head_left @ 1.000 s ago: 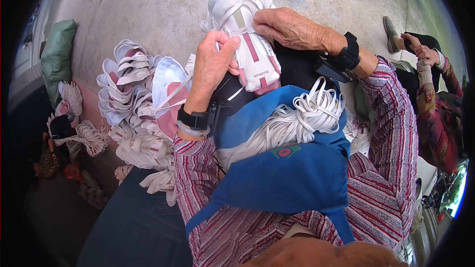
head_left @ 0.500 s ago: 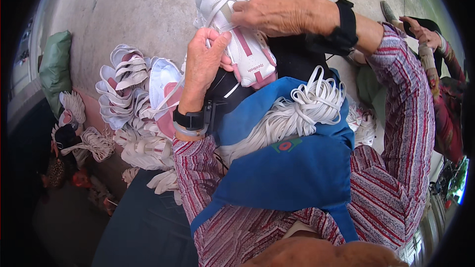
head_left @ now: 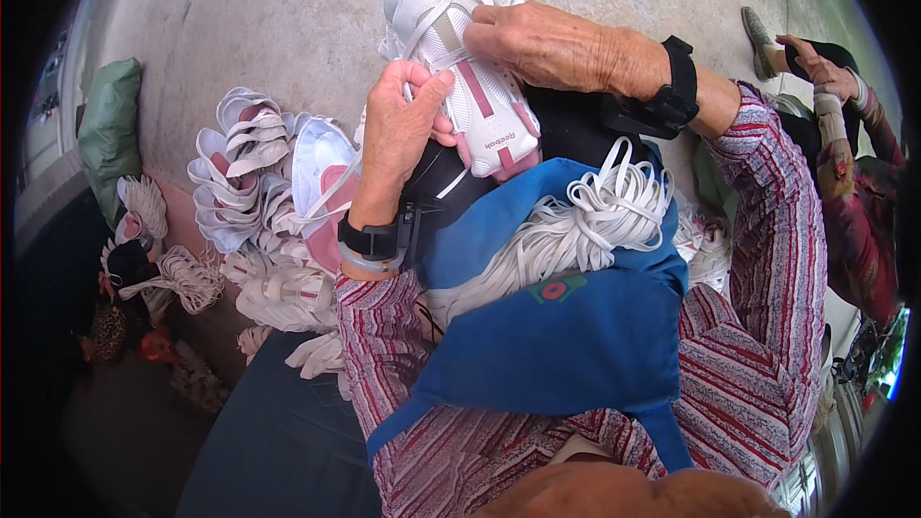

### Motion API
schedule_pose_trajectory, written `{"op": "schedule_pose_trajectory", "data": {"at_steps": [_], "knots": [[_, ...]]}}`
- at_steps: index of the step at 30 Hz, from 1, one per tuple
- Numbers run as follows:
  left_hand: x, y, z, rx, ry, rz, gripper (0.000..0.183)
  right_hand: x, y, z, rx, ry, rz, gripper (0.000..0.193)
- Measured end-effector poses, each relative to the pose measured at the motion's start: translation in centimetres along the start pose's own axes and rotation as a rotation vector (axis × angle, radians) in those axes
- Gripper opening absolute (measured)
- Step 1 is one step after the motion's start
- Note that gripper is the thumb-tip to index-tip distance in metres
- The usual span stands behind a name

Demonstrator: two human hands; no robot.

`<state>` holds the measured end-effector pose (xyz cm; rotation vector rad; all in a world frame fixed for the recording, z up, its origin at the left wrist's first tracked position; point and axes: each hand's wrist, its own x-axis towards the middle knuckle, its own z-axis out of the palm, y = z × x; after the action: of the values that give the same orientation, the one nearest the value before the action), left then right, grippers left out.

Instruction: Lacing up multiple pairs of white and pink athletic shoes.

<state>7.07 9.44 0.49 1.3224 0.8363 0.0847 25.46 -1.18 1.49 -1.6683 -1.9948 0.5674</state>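
Note:
A white sneaker (head_left: 502, 139) with pink trim lies over my lap, its toe toward me. A white shoelace (head_left: 434, 21) is looped across its tongue. At the sneaker's left side my left hand (head_left: 408, 115) is closed, thumb and fingers pinching the lace; one lace end trails down past that wrist. Over the eyelets on the other side, my right hand (head_left: 537, 43) is closed in a pinch on the lace, its fingertips partly hidden. A thick bundle of white shoelaces (head_left: 614, 201) rests on my blue apron (head_left: 556, 355).
To my left stand stacked white and pink shoe parts (head_left: 249, 158), with more white sneakers (head_left: 288, 293) below them. A green sack (head_left: 110, 115) lies farther left on the concrete floor (head_left: 278, 10). Another person's hands (head_left: 825, 72) show at the right.
My right hand has shifted slightly right and down, its forearm lower. The sneaker and my left hand have moved a little toward me. Both hands stay closed.

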Motion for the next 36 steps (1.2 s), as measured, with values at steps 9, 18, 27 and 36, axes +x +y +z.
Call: {"op": "schedule_pose_trajectory", "data": {"at_steps": [9,18,27,36], "knots": [[0.0,0.0,0.1,-0.015,-0.017,0.002,0.024,1.1,-0.2,-0.9,-0.138,-0.156,-0.069,0.018],[-0.2,0.1,-0.1,-0.016,-0.024,0.002,0.024,1.5,-0.6,-1.4,-0.068,-0.202,-0.023,0.017],[0.0,0.5,0.6,-0.035,-0.092,0.012,0.021,-1.4,0.7,0.8,0.295,0.193,0.057,0.016],[-0.4,0.5,0.2,-0.014,-0.064,0.009,0.023,-1.0,-0.1,0.8,0.233,0.207,0.019,0.012]]}}
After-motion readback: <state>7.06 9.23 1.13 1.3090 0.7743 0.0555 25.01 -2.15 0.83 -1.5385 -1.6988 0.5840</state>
